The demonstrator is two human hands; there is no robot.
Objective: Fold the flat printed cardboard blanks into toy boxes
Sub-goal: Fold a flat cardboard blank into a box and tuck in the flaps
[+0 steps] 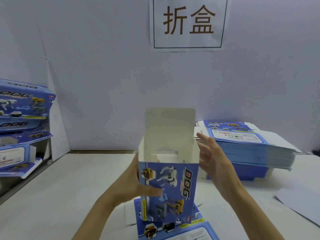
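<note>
The box (pixel 168 187) stands over a flat blank (pixel 174 230) on the surface (pixel 78 179). To the box's right lies a stack of blanks (pixel 251 146); left, folded boxes (pixel 22 110); behind, a sign (pixel 188 23).

the left hand (pixel 132 183) shows only its thumb on the printed front of the upright box (pixel 171 187); its fingers are hidden behind the box. the right hand (pixel 211 158) is blurred, so whether its straight fingers touch the box's right wall cannot be told. the box covers part of the flat blank (pixel 174 231) under it, which the lower edge also cuts off. the left edge crops the finished boxes (pixel 24 104), the top edge the paper sign (pixel 188 23), the right edge a white sheet (pixel 301 203). the label print on the stack of blanks (pixel 245 146) is too small to read (only "dog" is legible).
</note>
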